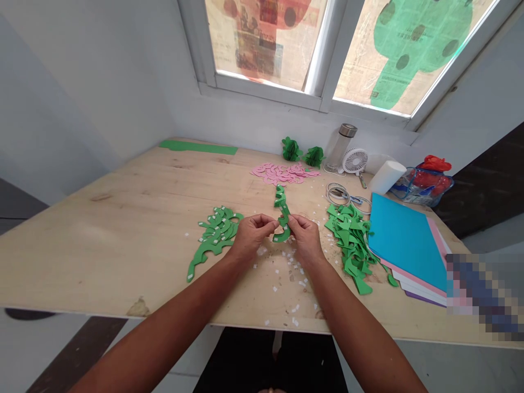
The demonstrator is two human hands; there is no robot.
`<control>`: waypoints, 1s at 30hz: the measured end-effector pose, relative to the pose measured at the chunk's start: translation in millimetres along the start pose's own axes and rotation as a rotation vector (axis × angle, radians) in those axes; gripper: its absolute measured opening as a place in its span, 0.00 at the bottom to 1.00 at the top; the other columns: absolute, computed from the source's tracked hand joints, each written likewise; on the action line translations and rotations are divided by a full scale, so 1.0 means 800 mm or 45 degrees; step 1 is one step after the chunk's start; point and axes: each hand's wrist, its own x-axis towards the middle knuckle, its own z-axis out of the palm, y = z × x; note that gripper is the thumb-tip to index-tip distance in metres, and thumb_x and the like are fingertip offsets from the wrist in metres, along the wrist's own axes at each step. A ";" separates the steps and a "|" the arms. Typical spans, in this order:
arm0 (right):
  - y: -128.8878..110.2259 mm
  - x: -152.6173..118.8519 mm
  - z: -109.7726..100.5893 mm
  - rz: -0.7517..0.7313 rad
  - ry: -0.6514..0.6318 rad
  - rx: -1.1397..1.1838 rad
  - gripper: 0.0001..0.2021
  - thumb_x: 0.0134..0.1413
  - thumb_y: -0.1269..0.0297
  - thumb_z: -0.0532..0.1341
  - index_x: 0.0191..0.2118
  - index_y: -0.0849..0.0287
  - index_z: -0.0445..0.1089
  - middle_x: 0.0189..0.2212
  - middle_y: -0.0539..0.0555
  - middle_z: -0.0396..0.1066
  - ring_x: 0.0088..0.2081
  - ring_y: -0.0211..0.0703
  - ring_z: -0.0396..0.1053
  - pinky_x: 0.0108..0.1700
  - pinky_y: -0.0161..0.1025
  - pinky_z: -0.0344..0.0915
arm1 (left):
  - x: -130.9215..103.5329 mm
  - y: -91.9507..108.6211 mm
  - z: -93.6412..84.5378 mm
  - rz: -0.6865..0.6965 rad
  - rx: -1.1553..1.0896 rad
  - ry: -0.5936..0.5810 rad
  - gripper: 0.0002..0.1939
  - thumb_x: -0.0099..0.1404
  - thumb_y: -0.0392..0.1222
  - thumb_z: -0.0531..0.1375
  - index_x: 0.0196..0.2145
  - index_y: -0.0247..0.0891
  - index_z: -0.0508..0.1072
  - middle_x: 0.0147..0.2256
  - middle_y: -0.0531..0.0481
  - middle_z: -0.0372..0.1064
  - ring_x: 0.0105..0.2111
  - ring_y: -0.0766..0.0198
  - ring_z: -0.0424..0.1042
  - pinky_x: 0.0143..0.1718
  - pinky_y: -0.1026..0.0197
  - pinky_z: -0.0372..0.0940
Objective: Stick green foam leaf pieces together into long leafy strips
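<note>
Between my hands, just above the table, is a curved, wavy-edged green foam or paper cutout (281, 203) with small white squares on it. My right hand (306, 236) pinches its right edge between thumb and fingers. On the opposite side, my left hand (252, 233) is closed in a pinch, its fingertips at the cutout's left edge; any smaller thing in them is hidden. Beside my left hand lies a pile of similar green cutouts (215, 229) with white squares. Small white paper bits (276, 272) are scattered below and around my hands.
Green scraps (352, 245) are heaped right of my right hand, near coloured sheets (403, 234). Behind lie pink cutouts (278, 173), two green folded paper shapes (314, 156), a bottle (339, 147), a small fan (355, 161), a white roll (388, 177) and scissors (347, 196).
</note>
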 end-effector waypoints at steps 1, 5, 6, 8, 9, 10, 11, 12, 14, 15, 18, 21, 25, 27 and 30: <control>0.000 0.000 0.000 0.003 -0.002 0.013 0.13 0.39 0.56 0.66 0.28 0.60 0.77 0.21 0.50 0.72 0.25 0.37 0.64 0.29 0.35 0.60 | 0.000 0.000 0.000 -0.002 0.002 0.001 0.10 0.46 0.43 0.66 0.19 0.34 0.72 0.16 0.55 0.64 0.18 0.71 0.59 0.23 0.66 0.55; 0.000 0.000 0.001 0.020 -0.001 0.048 0.12 0.39 0.57 0.66 0.28 0.60 0.77 0.21 0.49 0.71 0.24 0.36 0.63 0.29 0.34 0.60 | 0.001 -0.002 0.000 -0.013 -0.004 -0.001 0.10 0.46 0.42 0.66 0.20 0.34 0.72 0.16 0.55 0.64 0.18 0.72 0.58 0.22 0.67 0.54; 0.000 0.001 0.001 0.024 -0.001 0.053 0.12 0.38 0.57 0.67 0.28 0.60 0.77 0.21 0.49 0.71 0.24 0.36 0.63 0.29 0.34 0.60 | 0.001 -0.002 0.000 -0.015 -0.008 -0.001 0.10 0.46 0.42 0.66 0.19 0.34 0.71 0.16 0.55 0.64 0.18 0.72 0.58 0.22 0.67 0.54; 0.001 0.001 0.000 0.033 -0.006 0.065 0.11 0.38 0.57 0.67 0.28 0.59 0.77 0.20 0.49 0.71 0.24 0.36 0.63 0.29 0.34 0.59 | 0.000 -0.001 0.000 -0.020 -0.014 -0.002 0.09 0.47 0.42 0.66 0.19 0.34 0.71 0.16 0.55 0.64 0.18 0.72 0.58 0.22 0.67 0.54; 0.000 0.002 0.000 0.038 -0.008 0.073 0.11 0.38 0.58 0.67 0.28 0.59 0.77 0.20 0.49 0.71 0.24 0.36 0.63 0.29 0.33 0.59 | 0.000 0.000 0.000 -0.023 -0.015 -0.003 0.09 0.47 0.42 0.66 0.19 0.34 0.71 0.16 0.55 0.64 0.18 0.72 0.58 0.22 0.67 0.53; 0.000 0.002 0.000 0.045 -0.008 0.080 0.11 0.38 0.58 0.67 0.29 0.59 0.77 0.20 0.49 0.71 0.24 0.35 0.63 0.28 0.33 0.58 | -0.001 0.000 0.000 -0.024 -0.016 -0.005 0.10 0.47 0.42 0.66 0.19 0.34 0.71 0.16 0.55 0.63 0.18 0.72 0.58 0.22 0.67 0.53; 0.000 0.002 0.000 0.053 -0.005 0.085 0.11 0.38 0.58 0.67 0.29 0.59 0.77 0.20 0.49 0.71 0.24 0.35 0.63 0.28 0.33 0.58 | -0.001 0.001 0.000 -0.022 -0.021 -0.007 0.10 0.47 0.42 0.66 0.19 0.34 0.71 0.16 0.55 0.63 0.18 0.72 0.58 0.22 0.67 0.53; 0.000 0.002 0.000 0.059 -0.002 0.090 0.11 0.38 0.58 0.68 0.29 0.59 0.77 0.20 0.49 0.71 0.24 0.36 0.63 0.28 0.33 0.58 | -0.001 0.001 0.000 -0.018 -0.027 -0.010 0.10 0.47 0.42 0.66 0.19 0.34 0.71 0.16 0.55 0.63 0.18 0.72 0.58 0.22 0.67 0.53; 0.000 0.002 -0.001 0.064 0.003 0.101 0.11 0.37 0.58 0.68 0.29 0.59 0.77 0.20 0.49 0.71 0.25 0.36 0.63 0.28 0.33 0.58 | -0.001 0.002 0.000 -0.017 -0.043 -0.024 0.11 0.47 0.43 0.66 0.19 0.34 0.70 0.16 0.56 0.63 0.19 0.71 0.58 0.23 0.67 0.54; 0.000 0.002 -0.001 0.063 0.000 0.105 0.11 0.37 0.58 0.68 0.28 0.59 0.77 0.20 0.49 0.72 0.25 0.36 0.64 0.29 0.33 0.58 | -0.001 0.001 0.000 -0.021 -0.053 -0.033 0.11 0.46 0.43 0.66 0.19 0.34 0.70 0.16 0.56 0.63 0.19 0.71 0.58 0.23 0.67 0.54; 0.000 0.002 -0.001 0.056 -0.019 0.112 0.11 0.38 0.58 0.68 0.29 0.59 0.77 0.20 0.49 0.72 0.25 0.37 0.65 0.29 0.34 0.59 | 0.001 -0.001 -0.001 -0.045 -0.088 -0.056 0.12 0.46 0.44 0.67 0.20 0.34 0.71 0.17 0.56 0.64 0.19 0.71 0.59 0.23 0.67 0.54; 0.000 0.002 -0.001 0.049 -0.032 0.106 0.11 0.38 0.58 0.67 0.29 0.59 0.77 0.20 0.49 0.72 0.26 0.38 0.66 0.29 0.34 0.60 | 0.002 -0.003 -0.002 -0.069 -0.114 -0.068 0.12 0.45 0.45 0.67 0.23 0.34 0.72 0.18 0.55 0.66 0.19 0.71 0.60 0.23 0.67 0.56; 0.001 0.002 -0.002 0.057 -0.039 0.107 0.11 0.39 0.58 0.67 0.29 0.59 0.76 0.21 0.49 0.72 0.26 0.38 0.65 0.30 0.35 0.60 | 0.003 0.000 -0.004 -0.112 -0.094 -0.101 0.14 0.44 0.46 0.68 0.28 0.34 0.75 0.23 0.52 0.71 0.21 0.69 0.63 0.25 0.65 0.58; 0.001 0.002 -0.002 0.064 -0.043 0.112 0.11 0.39 0.59 0.67 0.30 0.59 0.77 0.21 0.48 0.72 0.25 0.37 0.65 0.30 0.34 0.59 | 0.002 0.002 -0.005 -0.116 -0.079 -0.114 0.14 0.44 0.45 0.68 0.28 0.34 0.76 0.23 0.51 0.71 0.21 0.69 0.63 0.25 0.65 0.58; 0.002 0.002 -0.002 0.062 -0.047 0.107 0.10 0.39 0.59 0.67 0.30 0.59 0.77 0.20 0.48 0.71 0.25 0.35 0.63 0.29 0.33 0.58 | 0.002 0.003 -0.006 -0.097 -0.066 -0.112 0.13 0.44 0.45 0.68 0.26 0.34 0.75 0.22 0.52 0.71 0.21 0.70 0.62 0.25 0.65 0.58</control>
